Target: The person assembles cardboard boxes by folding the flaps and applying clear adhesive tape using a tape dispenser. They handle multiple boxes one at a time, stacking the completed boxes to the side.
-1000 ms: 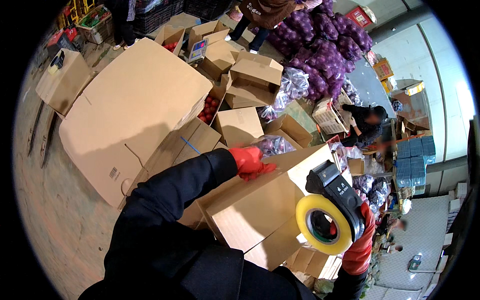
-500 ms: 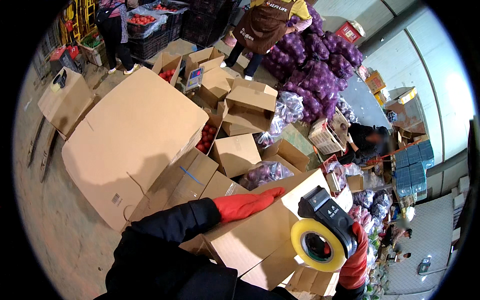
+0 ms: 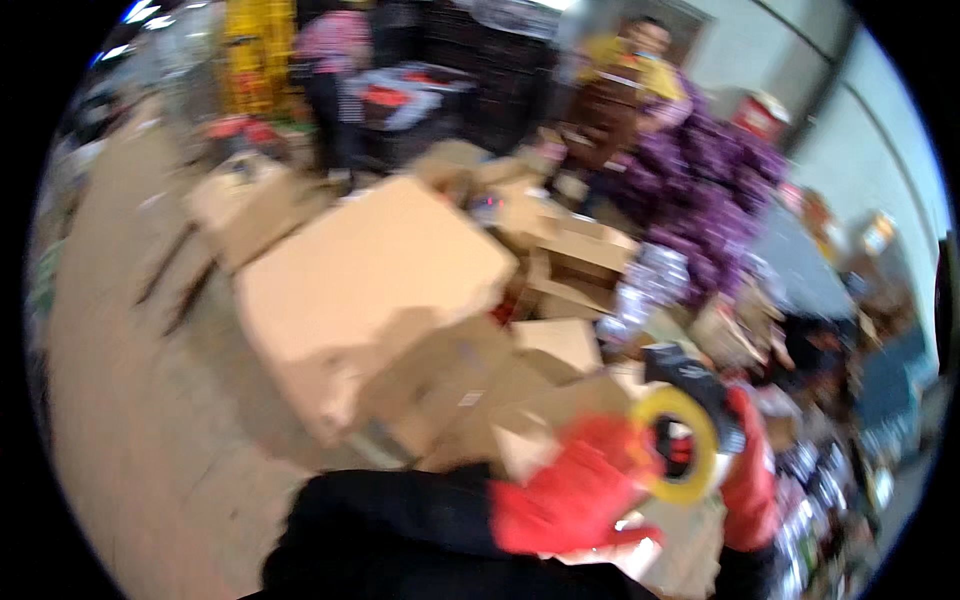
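In my right hand (image 3: 750, 475), gloved in red, is a black tape dispenser (image 3: 688, 372) with a wide yellow-rimmed roll of tape (image 3: 668, 402). My left hand (image 3: 565, 495), also in a red glove, is beside the roll's left side. Blur smears its fingers; whether they touch the tape cannot be made out. A brown carton (image 3: 575, 400) lies below and behind my hands, partly hidden by them. Something pale and shiny (image 3: 610, 558) shows under the left glove, too blurred to name.
A large flat-topped carton (image 3: 370, 290) stands ahead left, smaller open cartons (image 3: 585, 250) beyond it. Purple net sacks (image 3: 690, 190) are piled at the far right. Two people stand at the back, one in a brown apron (image 3: 600, 115). Clear bags (image 3: 645, 285) lie among the boxes.
My view has swung left, so the surroundings sit further right and blurred. My left hand has left the carton's top and come near the tape roll. My right hand still holds the dispenser.
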A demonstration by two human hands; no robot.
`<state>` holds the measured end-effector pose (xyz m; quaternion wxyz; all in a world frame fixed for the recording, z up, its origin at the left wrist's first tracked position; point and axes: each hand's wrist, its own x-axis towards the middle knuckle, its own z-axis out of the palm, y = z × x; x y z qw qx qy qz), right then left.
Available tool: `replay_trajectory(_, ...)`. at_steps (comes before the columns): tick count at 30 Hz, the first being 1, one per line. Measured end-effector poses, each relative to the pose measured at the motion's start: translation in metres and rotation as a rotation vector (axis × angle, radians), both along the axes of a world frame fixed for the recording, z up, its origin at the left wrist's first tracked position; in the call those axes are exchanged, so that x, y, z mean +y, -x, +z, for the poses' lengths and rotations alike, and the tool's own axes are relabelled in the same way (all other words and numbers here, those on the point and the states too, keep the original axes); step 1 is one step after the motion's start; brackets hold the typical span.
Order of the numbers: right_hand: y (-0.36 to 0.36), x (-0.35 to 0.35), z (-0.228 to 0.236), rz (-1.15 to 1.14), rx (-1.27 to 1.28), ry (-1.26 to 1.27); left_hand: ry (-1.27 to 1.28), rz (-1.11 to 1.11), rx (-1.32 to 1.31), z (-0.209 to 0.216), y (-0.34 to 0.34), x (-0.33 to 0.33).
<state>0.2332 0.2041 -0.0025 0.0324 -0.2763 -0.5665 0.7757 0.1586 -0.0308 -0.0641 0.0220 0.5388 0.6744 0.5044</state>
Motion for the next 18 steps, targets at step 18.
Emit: replay_trajectory(18,0.016,-0.008,-0.005,0.086,0.112,0.075,0.737,0.755,0.526,-0.095,-0.058,0.091)
